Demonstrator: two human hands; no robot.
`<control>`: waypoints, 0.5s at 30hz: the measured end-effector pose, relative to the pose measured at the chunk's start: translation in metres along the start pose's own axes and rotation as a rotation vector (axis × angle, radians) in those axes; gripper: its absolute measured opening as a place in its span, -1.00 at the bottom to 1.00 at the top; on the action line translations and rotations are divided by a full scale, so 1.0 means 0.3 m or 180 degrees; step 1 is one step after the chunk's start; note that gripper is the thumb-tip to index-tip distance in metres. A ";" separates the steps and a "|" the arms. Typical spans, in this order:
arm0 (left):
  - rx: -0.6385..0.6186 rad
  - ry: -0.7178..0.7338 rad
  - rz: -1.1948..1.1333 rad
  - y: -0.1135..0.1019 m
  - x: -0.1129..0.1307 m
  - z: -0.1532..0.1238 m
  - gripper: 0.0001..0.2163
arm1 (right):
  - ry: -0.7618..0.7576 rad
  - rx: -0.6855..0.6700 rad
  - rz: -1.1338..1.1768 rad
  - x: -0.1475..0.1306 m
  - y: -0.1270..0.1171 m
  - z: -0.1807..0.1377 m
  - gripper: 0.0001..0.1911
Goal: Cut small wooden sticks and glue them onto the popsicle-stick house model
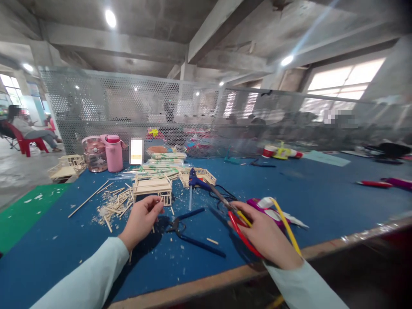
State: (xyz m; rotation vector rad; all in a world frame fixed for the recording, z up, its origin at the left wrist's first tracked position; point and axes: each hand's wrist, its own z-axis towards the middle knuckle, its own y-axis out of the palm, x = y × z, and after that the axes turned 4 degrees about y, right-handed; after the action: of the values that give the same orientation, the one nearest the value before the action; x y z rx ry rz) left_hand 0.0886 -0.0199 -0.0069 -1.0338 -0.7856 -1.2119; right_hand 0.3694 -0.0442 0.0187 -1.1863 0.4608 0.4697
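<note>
My left hand [143,219] is closed in a pinch; a pale end of a thin wooden stick [162,199] shows at its fingertips, and the rest is hidden. Just behind stands a small model of wooden sticks [152,187]. My right hand [265,234] grips scissors [240,234] with red and yellow handles, blades pointing up and left toward a blue glue gun [199,182]. Between my hands, dark-handled nippers [201,246] lie spread on the blue table. Beside my right hand lie purple-handled scissors [283,216], partly covered by it.
Stick offcuts [117,204] are heaped left of the model. Bundled sticks [164,162], another stick model [209,177] and a pink bottle [114,153] stand behind. A perforated metal screen [122,98] borders the table [315,201]. A seated person [30,128] is far left.
</note>
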 end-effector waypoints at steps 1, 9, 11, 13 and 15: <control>0.0003 0.0017 -0.0038 0.006 0.009 0.014 -0.68 | -0.0139 0.0036 0.0365 -0.032 0.011 0.012 -0.63; 0.0373 0.0324 -0.0095 0.012 0.020 0.082 -0.68 | -0.0506 -0.0544 0.2962 -0.297 0.242 0.153 -0.74; 0.0416 0.0354 -0.0023 0.001 0.002 0.068 -0.68 | -0.0592 -0.0495 0.2990 -0.309 0.286 0.163 -0.71; 0.0410 0.0328 -0.0024 -0.007 -0.006 0.053 -0.68 | -0.0734 -0.0457 0.2924 -0.302 0.312 0.161 -0.67; 0.0416 0.0255 -0.0090 -0.008 0.000 0.043 -0.66 | -0.0907 -0.0488 0.2874 -0.288 0.321 0.151 -0.62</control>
State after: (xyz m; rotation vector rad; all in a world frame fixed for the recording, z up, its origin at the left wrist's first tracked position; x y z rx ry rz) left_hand 0.0869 -0.0080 -0.0017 -0.8651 -0.8079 -1.2024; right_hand 0.2482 0.0189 0.0086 -0.9841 0.7104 1.4505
